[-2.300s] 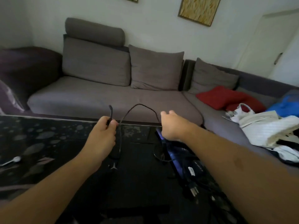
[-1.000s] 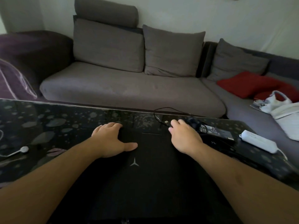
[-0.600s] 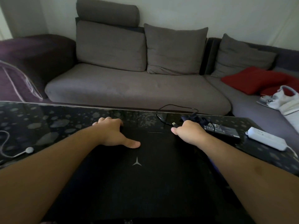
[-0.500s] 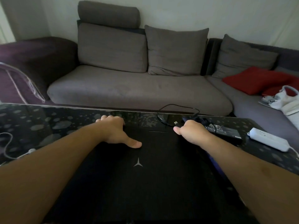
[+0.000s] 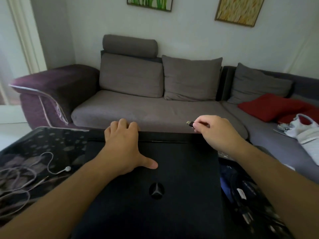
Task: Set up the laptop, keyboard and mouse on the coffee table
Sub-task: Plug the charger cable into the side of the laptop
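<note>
Two hands busy | left hand (image 5: 123, 147) flat on closed laptop (image 5: 155, 187) | right hand (image 5: 214, 130) has lifted plug (image 5: 190, 123), pinched | next: plug in

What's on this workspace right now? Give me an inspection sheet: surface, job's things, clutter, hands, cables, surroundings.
Surface: dark patterned coffee table.
Job's things: closed black laptop lies on the table; keyboard and mouse: nothing seen.
Clutter: dark pile with a white label right of the laptop, too dim to identify.
Hands: left hand rests on the laptop's far edge; right hand pinches a small black plug above that edge.
Cables: white cable loops at the table's left.
Surroundings: grey sofa, red cushion, white bag, two framed pictures.
</note>
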The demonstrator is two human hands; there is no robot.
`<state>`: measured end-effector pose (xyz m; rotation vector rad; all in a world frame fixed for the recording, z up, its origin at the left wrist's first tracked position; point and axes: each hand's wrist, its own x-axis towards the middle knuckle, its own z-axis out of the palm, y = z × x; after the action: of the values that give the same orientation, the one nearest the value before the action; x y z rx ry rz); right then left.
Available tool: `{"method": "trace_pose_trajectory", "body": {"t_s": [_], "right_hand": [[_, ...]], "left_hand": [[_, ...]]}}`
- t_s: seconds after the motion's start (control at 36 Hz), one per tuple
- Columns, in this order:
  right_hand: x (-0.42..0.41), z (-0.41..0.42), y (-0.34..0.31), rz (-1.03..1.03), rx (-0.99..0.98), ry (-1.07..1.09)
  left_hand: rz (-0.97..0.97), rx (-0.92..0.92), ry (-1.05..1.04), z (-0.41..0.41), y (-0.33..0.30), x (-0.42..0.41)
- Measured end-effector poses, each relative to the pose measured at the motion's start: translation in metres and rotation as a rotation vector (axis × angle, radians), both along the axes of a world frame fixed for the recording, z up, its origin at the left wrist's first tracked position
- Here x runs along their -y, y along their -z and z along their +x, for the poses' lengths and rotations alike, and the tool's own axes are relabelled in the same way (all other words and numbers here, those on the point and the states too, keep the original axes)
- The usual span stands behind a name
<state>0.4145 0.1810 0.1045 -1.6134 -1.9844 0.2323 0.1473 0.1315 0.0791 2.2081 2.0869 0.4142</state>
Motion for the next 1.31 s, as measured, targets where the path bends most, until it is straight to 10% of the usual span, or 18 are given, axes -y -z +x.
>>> {"method": "trace_pose_trajectory", "body": {"t_s": [0.67,1.31], "right_hand": [[0.092,-0.057,-0.066,0.067,0.068,-0.311],[0.111,-0.126,-0.122,0.2,0.899,-0.469]], "left_hand": [[0.551,0.237,0.175,-0.014,-0.016,0.092],[0.529,0.307,0.164,-0.015,-0.021,0.094]]}}
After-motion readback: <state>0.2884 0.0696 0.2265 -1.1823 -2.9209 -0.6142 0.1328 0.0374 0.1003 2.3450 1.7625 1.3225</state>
